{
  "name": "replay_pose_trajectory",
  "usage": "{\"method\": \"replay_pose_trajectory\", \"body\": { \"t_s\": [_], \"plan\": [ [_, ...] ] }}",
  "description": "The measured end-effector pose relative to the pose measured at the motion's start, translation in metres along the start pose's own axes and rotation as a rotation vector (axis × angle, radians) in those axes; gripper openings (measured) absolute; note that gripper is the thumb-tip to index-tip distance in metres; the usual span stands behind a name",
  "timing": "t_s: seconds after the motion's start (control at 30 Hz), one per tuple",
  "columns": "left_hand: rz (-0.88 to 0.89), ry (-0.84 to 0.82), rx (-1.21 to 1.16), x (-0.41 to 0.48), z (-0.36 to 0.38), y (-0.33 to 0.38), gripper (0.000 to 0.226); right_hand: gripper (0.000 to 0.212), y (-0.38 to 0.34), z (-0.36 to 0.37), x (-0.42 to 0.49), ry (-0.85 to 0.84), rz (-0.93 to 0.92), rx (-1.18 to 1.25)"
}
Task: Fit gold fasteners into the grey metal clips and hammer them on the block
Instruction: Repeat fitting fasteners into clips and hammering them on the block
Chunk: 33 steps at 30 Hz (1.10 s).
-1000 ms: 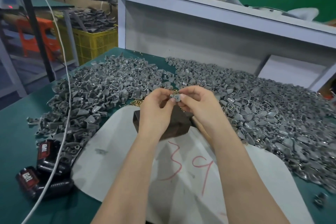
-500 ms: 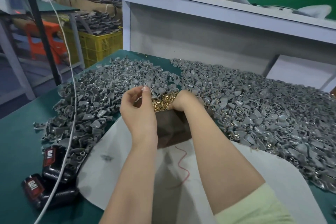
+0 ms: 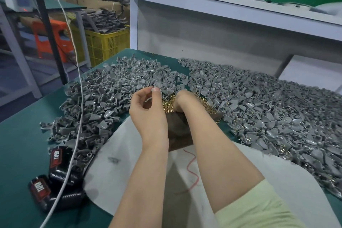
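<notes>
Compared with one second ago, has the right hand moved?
Yes. The right hand went forward, from above the dark block to the gold fasteners beyond its far edge.

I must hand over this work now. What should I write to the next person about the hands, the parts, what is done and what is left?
Left hand: raised, fingertips pinch what looks like a grey clip.
Right hand: down in the gold fasteners, fingers hidden.
Block: on the white sheet, partly under both arms; clip piles on either side.
Done: clip picked.
Left: take a fastener, fit it, hammer on the block. No hammer in view.
</notes>
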<state>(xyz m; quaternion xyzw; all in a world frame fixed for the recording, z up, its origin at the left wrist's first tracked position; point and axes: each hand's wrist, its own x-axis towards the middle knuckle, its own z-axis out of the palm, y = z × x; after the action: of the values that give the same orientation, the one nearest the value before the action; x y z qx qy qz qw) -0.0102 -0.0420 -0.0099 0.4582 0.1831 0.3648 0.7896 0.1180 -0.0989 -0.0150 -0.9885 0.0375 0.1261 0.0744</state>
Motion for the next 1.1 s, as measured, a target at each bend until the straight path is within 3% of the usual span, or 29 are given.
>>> {"method": "replay_pose_trajectory", "body": {
  "t_s": [0.5,0.6,0.67,0.77,0.87,1.1],
  "plan": [
    [-0.001,-0.003,0.046,-0.001,0.000,0.001,0.014,0.037,-0.003,0.002,0.000,-0.005,-0.067,-0.086],
    [-0.007,0.003,0.061,-0.001,0.000,0.001,0.014,0.038,0.001,0.003,0.001,0.085,-0.073,0.051],
    [0.022,-0.012,0.096,-0.002,0.000,0.003,0.014,0.027,0.007,0.001,-0.003,0.178,-0.110,0.238],
    [0.200,-0.137,0.281,-0.007,0.000,0.004,0.015,0.012,0.019,-0.009,-0.019,0.292,-0.204,0.584],
    [0.356,-0.310,0.586,-0.012,0.000,0.002,0.007,0.013,0.041,-0.019,-0.043,0.244,-0.232,0.845],
    [0.359,-0.469,1.220,-0.016,-0.003,-0.012,0.012,0.015,0.095,-0.018,-0.102,0.224,-0.209,1.114]
  ]
}}
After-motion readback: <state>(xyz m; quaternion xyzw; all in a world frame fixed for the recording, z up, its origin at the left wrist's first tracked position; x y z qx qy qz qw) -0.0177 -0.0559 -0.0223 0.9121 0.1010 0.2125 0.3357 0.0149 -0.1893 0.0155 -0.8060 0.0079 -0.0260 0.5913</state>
